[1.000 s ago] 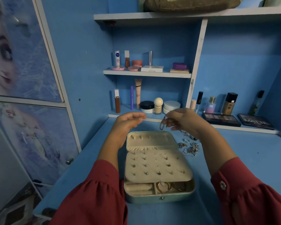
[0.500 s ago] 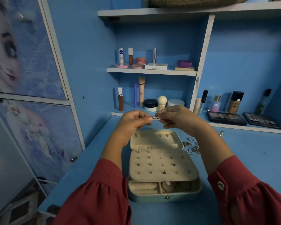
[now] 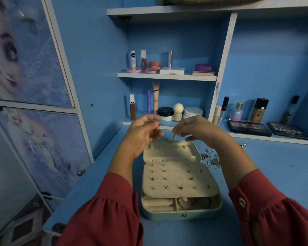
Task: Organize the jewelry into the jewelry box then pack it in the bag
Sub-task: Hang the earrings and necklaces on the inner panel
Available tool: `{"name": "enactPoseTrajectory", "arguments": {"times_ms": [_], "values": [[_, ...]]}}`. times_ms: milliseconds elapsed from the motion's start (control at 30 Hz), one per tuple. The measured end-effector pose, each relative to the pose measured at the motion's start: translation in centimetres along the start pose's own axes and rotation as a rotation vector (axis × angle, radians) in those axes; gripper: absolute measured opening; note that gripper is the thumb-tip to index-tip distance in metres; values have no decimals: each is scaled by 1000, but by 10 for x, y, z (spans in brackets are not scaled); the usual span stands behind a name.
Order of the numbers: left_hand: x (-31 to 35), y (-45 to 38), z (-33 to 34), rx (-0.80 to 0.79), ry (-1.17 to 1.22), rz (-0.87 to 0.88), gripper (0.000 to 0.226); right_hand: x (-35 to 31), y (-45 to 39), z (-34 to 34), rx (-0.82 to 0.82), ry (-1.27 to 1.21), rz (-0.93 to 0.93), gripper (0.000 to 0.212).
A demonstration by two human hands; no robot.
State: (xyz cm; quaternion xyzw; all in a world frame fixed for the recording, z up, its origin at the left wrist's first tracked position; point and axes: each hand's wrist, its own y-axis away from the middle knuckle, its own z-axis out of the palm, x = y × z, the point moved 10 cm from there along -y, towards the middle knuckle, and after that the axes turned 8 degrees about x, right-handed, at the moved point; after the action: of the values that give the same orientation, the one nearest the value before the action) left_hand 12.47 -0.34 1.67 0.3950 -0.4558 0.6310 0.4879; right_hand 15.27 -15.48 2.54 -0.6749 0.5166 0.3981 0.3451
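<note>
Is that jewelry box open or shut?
Open. The jewelry box has its lid folded back, showing the stud panel and compartments.

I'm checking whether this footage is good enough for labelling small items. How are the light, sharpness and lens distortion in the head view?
Head view: dim, blue-tinted light, no harsh glare; wide-angle bending bows the shelf upright and cupboard frame; the thin chain between the left hand and right hand is soft and hard to trace; the jewelry box studs stay fairly sharp.

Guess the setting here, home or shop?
Likely a home bedroom vanity: cosmetics line the blue shelves, a cartoon-decorated wardrobe door stands at left, and an open jewelry box sits on the desk.
</note>
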Motion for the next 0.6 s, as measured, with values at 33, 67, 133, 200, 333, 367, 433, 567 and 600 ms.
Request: {"name": "enactPoseTrajectory", "arguments": {"times_ms": [33, 67, 133, 200, 333, 367, 433, 567, 600], "values": [[-1, 0, -2, 8, -27, -9, 20, 0, 0, -2, 10, -48, 3, 6], [-3, -1, -3, 15, -68, -16, 20, 0, -1, -3, 19, -100, 6, 6], [-7, -1, -3, 15, -175, -21, 17, -2, -1, -2, 18, -209, 9, 9], [-9, -1, 1, 4, -292, -15, 13, -6, -1, 1, 8, -284, 0, 10], [-9, 0, 1, 12, -396, -3, 9, -13, 1, 7, 26, -291, -30, 5], [-9, -1, -3, 25, -385, -14, 8, -13, 2, 9, 32, -268, -25, 6], [-10, -1, -11, 47, -360, -41, 12, -10, 3, 15, 23, -195, -14, 7], [-11, 1, -13, 20, -357, -81, 12, -6, 4, 30, -23, -112, 0, 9], [-12, 2, -12, 6, -378, -87, 9, -6, 4, 33, -26, -113, 0, 9]]}}
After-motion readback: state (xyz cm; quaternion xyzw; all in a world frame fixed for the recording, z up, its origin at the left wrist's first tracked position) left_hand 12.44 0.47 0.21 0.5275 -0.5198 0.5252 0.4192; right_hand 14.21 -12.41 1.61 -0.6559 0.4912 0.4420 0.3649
